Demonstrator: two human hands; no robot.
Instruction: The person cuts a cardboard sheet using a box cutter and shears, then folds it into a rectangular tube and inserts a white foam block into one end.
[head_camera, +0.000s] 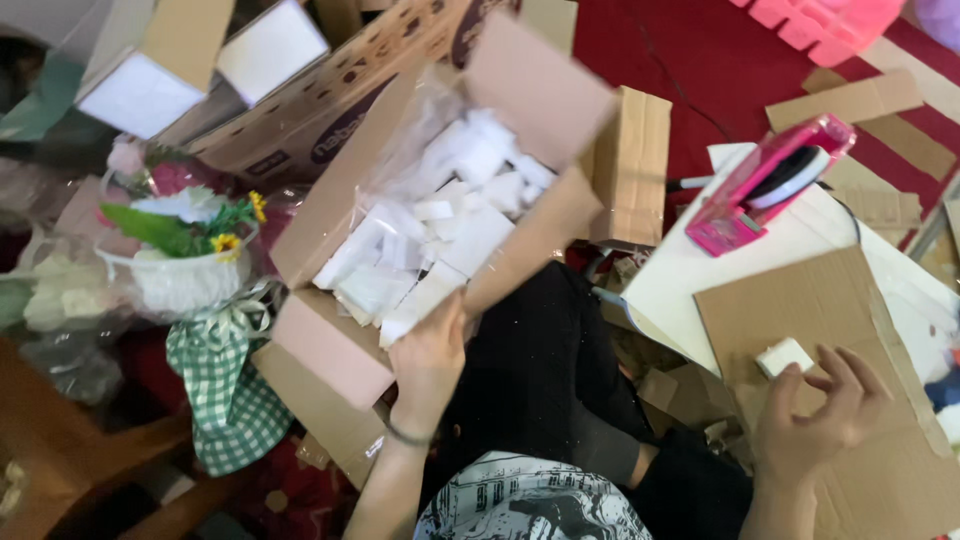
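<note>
lap: black trousers (545, 370) and a printed black-and-white shirt (530, 505) at the bottom edge, person looks to be sitting on the floor

right hand (820, 415): resting on a flat cardboard sheet (850, 300), fingers curled loosely and spread a bit, fingertips right at a small white foam block (783, 356). Looks like touching, not really gripping it

left hand (430, 355): reaching into the open cardboard box (330, 345), fingers on a white foam piece at the near edge of the pile, can't tell if it's pinched or just touched. Dark band on the wrist

foam pieces (440, 225): heaps of white chunks in the box, sitting in a clear plastic liner

white board (690, 265): under the cardboard sheet, with a pink tape dispenser (770, 180) on its far part

left side: white basket of fake flowers (185, 260) with a green checked cloth (225, 385) hanging below

far: red carpet (680, 60), loose cardboard strips, bigger printed carton (330, 110)
</note>
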